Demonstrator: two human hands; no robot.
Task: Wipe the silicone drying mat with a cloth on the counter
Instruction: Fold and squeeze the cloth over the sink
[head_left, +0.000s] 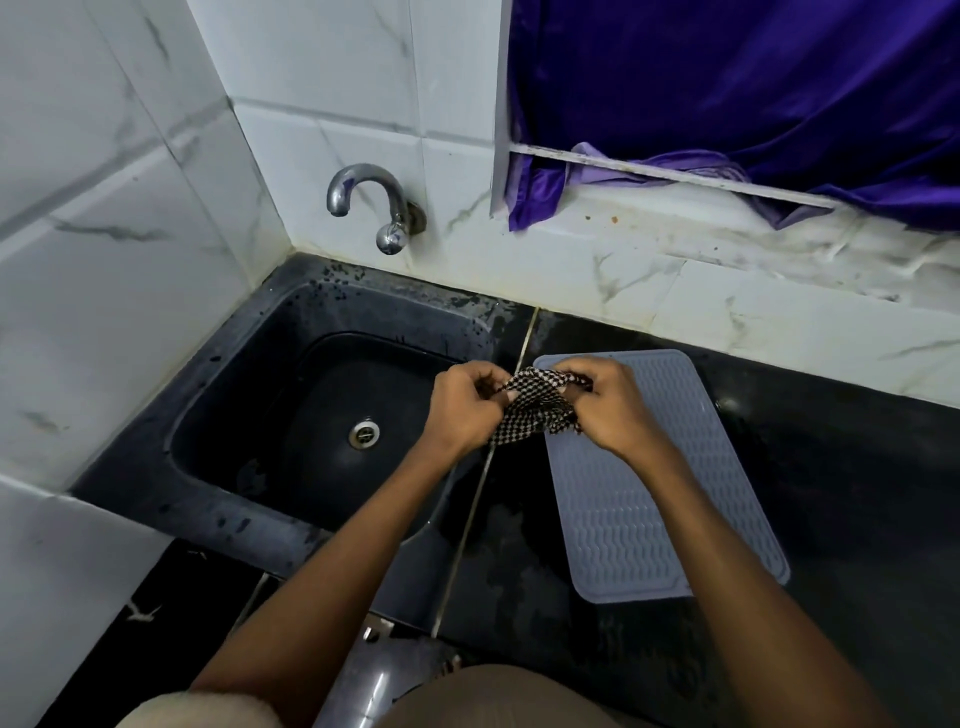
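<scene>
Silicone drying mat (670, 499), grey-blue and ribbed with wavy ridges, flat on the black counter (852, 467) just right of the sink (218, 410), long side running away from the body. Laid out flat and bare, presumably so the whole face can be reached in one pass. Not yet touched by the cloth.

Checkered cloth (535, 410), black and white, up in the air between both hands, over the mat's near-left corner and the seam beside the sink. Left hand (467, 410) pinching one bunched end, fingers curled tight round the fabric. Right hand (613, 410) gripping the other end the same way, knuckles up, thumb tucked under. Stretched between the two, loose tail hanging below. Looks like sorting or folding into a pad before the wipe — a judgement only, since nothing shows contact with the mat.

Held high rather than resting, likely to shake out the folds and find a clean face. Held close to the mat too, so the drop onto it should be short.

Tap (374, 208) on the tiled wall above the basin, no water visible from it. Drain (363, 434) in the middle of the dark bowl. Purple curtain (727, 93) bunched across the window ledge at the back. Counter showing smears and damp patches around the mat.

Task judged barely begun: cloth in hand, wiping not yet started.
</scene>
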